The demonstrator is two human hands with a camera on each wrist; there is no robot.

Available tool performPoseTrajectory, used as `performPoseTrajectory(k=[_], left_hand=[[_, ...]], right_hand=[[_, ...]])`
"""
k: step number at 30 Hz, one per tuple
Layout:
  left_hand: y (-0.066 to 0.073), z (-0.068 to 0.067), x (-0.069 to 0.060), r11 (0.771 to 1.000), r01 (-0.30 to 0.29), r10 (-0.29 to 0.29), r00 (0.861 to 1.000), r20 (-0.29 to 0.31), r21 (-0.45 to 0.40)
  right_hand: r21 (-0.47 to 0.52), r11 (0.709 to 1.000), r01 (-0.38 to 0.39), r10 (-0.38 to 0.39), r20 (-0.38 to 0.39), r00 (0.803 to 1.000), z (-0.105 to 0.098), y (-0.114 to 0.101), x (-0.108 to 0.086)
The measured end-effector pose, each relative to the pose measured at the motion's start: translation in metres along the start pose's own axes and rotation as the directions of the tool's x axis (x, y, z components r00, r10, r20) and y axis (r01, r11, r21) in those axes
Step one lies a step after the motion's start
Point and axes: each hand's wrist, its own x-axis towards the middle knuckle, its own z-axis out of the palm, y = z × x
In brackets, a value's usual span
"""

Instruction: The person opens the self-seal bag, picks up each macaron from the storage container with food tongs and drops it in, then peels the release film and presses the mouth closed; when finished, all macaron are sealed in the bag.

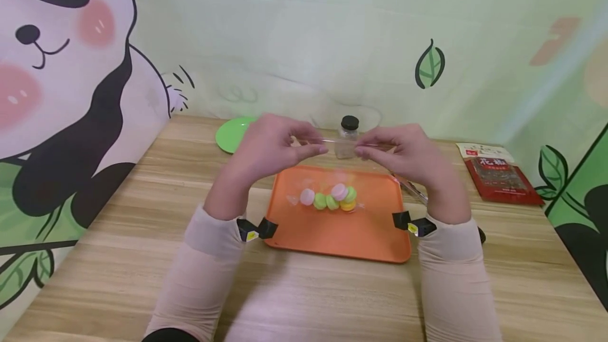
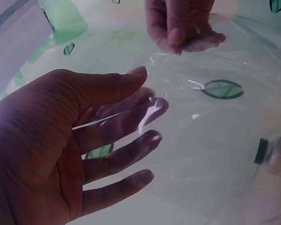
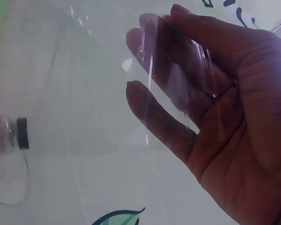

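Above the orange tray, a thin clear plastic film is held up between my two hands, its upper edge taut in the head view. My left hand pinches one side between thumb and fingers. The opposite side is pinched by my right hand, whose fingers show through the film in the right wrist view. Beneath the hands, several small round macaron-like pieces lie on the tray: pink, green and yellow. Shiny clear wrapping shows around them. Whether the film is a sheet or a bag, I cannot tell.
Behind the hands stands a clear jar with a black lid. A green plate lies at the back left, and a red food packet at the right. A metallic utensil is partly hidden by the right hand.
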Motion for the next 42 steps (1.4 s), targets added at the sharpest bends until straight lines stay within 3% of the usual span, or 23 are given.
performPoseTrajectory(k=[4, 9, 12, 18, 22, 25, 33, 42], left_hand=[[0.009, 0.001, 0.002, 0.997, -0.027, 0.028, 0.999, -0.025, 0.067], [0.012, -0.001, 0.004, 0.996, -0.072, 0.073, 0.997, -0.026, 0.047], [0.009, -0.003, 0.006, 0.996, -0.084, 0.085, 0.996, -0.021, 0.033], [-0.011, -0.014, 0.008, 0.997, -0.040, 0.038, 0.999, -0.032, -0.069], [-0.024, -0.020, 0.008, 0.991, -0.004, -0.001, 0.999, -0.038, -0.137], [-0.027, -0.024, 0.009, 0.985, 0.008, -0.014, 0.999, -0.036, -0.173], [-0.039, -0.024, 0.009, 0.958, -0.020, 0.006, 0.999, -0.051, -0.287], [-0.034, -0.024, -0.011, 0.872, -0.077, 0.062, 0.997, -0.048, -0.484]], right_hand=[[-0.010, 0.998, 0.061, -0.061, 0.002, 0.998, 0.002, -0.007, 0.004], [0.034, 0.996, 0.083, -0.083, 0.017, 0.996, 0.003, -0.009, 0.006], [0.026, 0.998, 0.060, -0.060, 0.006, 0.998, -0.001, -0.007, 0.005], [-0.029, 0.994, -0.110, 0.109, -0.008, 0.994, -0.020, 0.002, -0.005], [-0.054, 0.964, -0.259, 0.259, -0.009, 0.966, -0.033, 0.004, -0.013], [-0.035, 0.949, -0.314, 0.313, -0.021, 0.949, -0.040, 0.005, -0.016], [0.071, 0.974, -0.216, 0.222, -0.078, 0.972, -0.040, 0.013, -0.018], [0.167, 0.986, -0.029, 0.053, -0.146, 0.988, -0.039, -0.005, -0.026]])
